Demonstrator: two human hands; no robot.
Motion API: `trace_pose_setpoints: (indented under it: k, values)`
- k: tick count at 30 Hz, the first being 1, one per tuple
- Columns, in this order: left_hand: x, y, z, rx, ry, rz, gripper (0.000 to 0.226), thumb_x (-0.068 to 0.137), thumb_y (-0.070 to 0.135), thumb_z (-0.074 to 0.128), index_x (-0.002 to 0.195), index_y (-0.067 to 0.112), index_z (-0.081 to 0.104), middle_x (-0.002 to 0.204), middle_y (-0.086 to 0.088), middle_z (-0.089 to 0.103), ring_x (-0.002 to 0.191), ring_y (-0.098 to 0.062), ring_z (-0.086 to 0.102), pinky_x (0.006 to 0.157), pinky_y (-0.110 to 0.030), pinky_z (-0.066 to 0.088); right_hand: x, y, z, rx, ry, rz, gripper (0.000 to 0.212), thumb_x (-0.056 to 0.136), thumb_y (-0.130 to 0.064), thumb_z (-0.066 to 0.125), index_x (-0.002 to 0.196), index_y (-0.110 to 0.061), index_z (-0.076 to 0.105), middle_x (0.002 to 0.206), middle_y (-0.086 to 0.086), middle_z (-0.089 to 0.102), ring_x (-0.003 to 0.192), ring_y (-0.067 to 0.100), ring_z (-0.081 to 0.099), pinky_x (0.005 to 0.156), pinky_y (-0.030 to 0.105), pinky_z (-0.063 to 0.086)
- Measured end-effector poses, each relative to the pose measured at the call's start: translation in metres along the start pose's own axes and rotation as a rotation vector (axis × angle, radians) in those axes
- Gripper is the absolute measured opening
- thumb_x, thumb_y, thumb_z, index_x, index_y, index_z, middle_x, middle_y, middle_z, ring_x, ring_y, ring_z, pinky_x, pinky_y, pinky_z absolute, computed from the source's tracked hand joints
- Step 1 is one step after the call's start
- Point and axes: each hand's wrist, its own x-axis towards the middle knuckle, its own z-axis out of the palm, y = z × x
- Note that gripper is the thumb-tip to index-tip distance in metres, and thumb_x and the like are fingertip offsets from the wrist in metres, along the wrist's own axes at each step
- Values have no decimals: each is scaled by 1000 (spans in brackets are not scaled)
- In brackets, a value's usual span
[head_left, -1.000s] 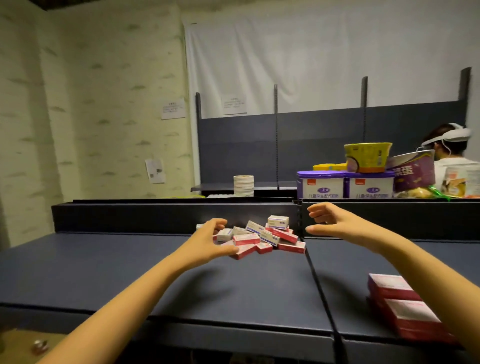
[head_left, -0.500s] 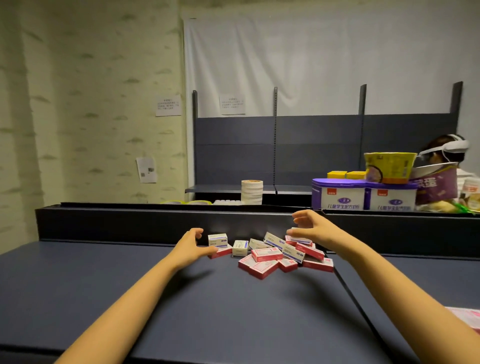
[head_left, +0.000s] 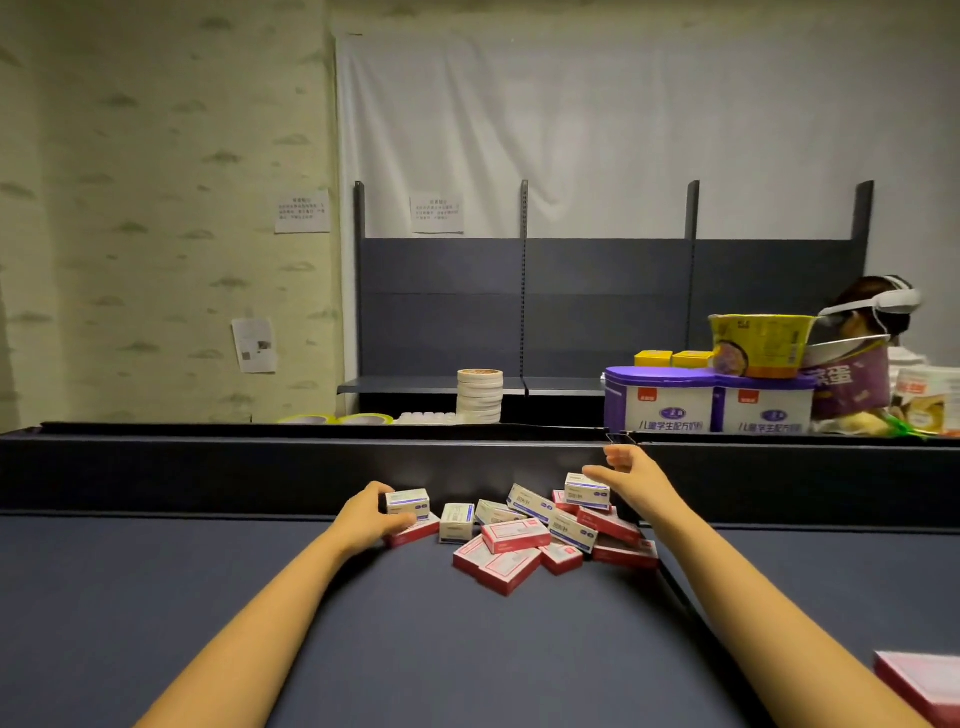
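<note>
Small boxes (head_left: 519, 538) lay heaped on the dark shelf (head_left: 363, 634), right against its back wall (head_left: 208, 473). My left hand (head_left: 366, 517) had fingers & thumb curled round the end box (head_left: 409, 502), which sat on a red one. My right hand (head_left: 631, 475) hovered loosely spread, holding nothing, just over the top box (head_left: 587, 491). Best bet, I reckoned: lift straight up w/o dragging neighbours.

dim, even indoor light, soft shadows under the forearms, wide-angle bending and mild blur toward edges
</note>
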Motion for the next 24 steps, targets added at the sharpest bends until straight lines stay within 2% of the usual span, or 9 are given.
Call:
trace_pose_setpoints:
  k: [3, 6, 8, 10, 14, 17, 20, 22, 24]
  values:
    - [0, -1, -6, -34, 68, 10, 47, 74, 26, 77, 112, 9, 56, 114, -10, 63, 97, -17, 59, 78, -24, 45, 2, 3, 1, -63, -55, 22, 66, 81, -30, 68, 137, -10, 37, 144, 12, 40, 129, 28, 42, 103, 40, 37]
    - [-2, -3, -11, -84, 115, 22, 47, 71, 27, 80, 110, 9, 60, 110, -9, 65, 96, -18, 61, 74, -22, 45, 3, 9, 5, -114, -112, 66, 72, 80, -29, 70, 140, -10, 34, 145, 12, 40, 126, 28, 45, 101, 37, 38]
    - [-8, 3, -12, -137, 162, 46, 44, 72, 24, 79, 109, 8, 62, 107, -9, 66, 94, -18, 61, 71, -20, 45, 4, 12, 7, -167, -85, 59, 64, 78, -23, 71, 134, -8, 43, 136, 12, 50, 113, 23, 54, 94, 32, 43]
    - [-13, 13, -11, -179, 196, 83, 40, 72, 22, 79, 106, 10, 64, 104, -8, 67, 93, -18, 63, 77, -23, 46, 3, 12, 8, -217, -31, 33, 53, 77, -20, 73, 124, -8, 55, 124, 11, 59, 99, 17, 57, 82, 27, 45]
    - [-32, 44, 3, -170, 139, 161, 39, 71, 24, 79, 105, 13, 64, 100, -4, 68, 92, -16, 64, 80, -25, 49, -7, -10, -4, -295, -21, -79, 34, 75, -19, 74, 106, -7, 67, 104, 10, 67, 85, 15, 58, 66, 24, 45]
    - [-50, 70, 15, -194, 89, 207, 40, 71, 26, 79, 106, 15, 64, 99, -1, 69, 89, -15, 66, 80, -26, 52, -19, -44, -33, -349, -115, -175, 30, 78, -20, 71, 105, -5, 68, 101, 11, 67, 87, 15, 57, 67, 20, 45]
    - [-71, 102, 25, -196, 52, 261, 41, 72, 26, 78, 108, 13, 64, 101, -2, 70, 91, -15, 66, 80, -25, 51, -35, -74, -79, -400, -176, -236, 36, 81, -23, 68, 112, -6, 65, 105, 7, 63, 95, 17, 56, 79, 25, 47]
    - [-88, 126, 33, -201, 24, 299, 38, 73, 26, 77, 105, 13, 63, 100, 0, 69, 91, -13, 65, 77, -19, 50, -50, -84, -114, -447, -207, -258, 39, 81, -25, 69, 115, -8, 63, 106, 3, 61, 97, 15, 55, 78, 22, 45]
    - [-108, 151, 44, -202, -21, 322, 34, 75, 27, 75, 104, 19, 60, 96, 6, 65, 87, -5, 62, 67, -11, 46, -66, -82, -150, -463, -243, -255, 38, 81, -25, 69, 115, -9, 63, 108, 2, 61, 99, 14, 55, 80, 22, 45]
